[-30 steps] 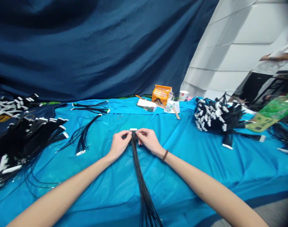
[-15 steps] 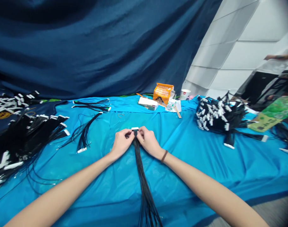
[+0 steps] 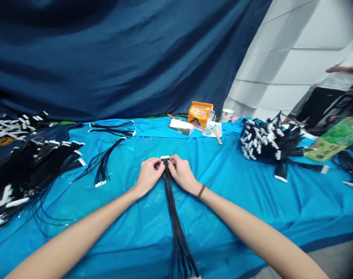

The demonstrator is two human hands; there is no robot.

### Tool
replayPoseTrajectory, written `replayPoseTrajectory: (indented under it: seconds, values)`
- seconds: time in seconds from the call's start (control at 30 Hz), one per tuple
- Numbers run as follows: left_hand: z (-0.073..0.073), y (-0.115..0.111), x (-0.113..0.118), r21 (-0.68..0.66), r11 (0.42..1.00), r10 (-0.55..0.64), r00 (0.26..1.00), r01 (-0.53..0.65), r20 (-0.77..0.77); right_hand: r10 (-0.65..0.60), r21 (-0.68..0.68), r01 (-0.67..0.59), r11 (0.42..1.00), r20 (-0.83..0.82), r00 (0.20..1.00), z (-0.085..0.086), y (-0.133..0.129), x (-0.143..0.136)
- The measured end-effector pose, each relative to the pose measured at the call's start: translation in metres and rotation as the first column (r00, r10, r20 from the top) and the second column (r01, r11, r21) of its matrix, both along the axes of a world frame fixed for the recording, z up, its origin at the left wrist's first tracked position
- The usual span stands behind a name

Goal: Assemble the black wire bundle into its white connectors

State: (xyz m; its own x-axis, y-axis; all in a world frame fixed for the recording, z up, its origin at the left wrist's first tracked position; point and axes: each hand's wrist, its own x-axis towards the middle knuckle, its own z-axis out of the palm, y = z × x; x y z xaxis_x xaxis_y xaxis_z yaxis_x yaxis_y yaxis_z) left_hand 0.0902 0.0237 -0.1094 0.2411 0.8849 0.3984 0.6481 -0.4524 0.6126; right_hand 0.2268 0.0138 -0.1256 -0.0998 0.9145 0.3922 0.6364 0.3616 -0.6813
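Both hands pinch one bundle of black wires just below its white plug

The wire bundle (image 3: 173,209) lies lengthwise on the blue counter (image 3: 223,201), its white plug (image 3: 165,157) at the far end and loose strands fanning out toward the near edge. The left hand (image 3: 149,176) and right hand (image 3: 180,174) close on the wires from either side, fingertips nearly touching under the plug. This looks like gathering and straightening the strands at the plug; the next move likely calls for a firm, even pinch so no strand slips out. A finished-looking heap of bundles (image 3: 266,145) sits well to the right, another heap (image 3: 28,162) to the left, an orange carton (image 3: 199,114) behind
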Motion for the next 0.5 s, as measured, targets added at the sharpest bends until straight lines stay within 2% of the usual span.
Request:
replayPoseTrajectory:
  seconds: [0.23,0.5]
  values:
    - [-0.0029,0.003,-0.001,-0.033,0.999,0.018,0.999,-0.016,0.045,0.062,-0.019,-0.062,0.998,-0.008,0.998,0.002,-0.0002,0.002]
    - [-0.001,0.0022,-0.0042,-0.137,0.989,-0.035,0.986,0.058,0.161,0.18,-0.066,-0.182,0.981,-0.044,0.983,0.007,0.001,0.0092]
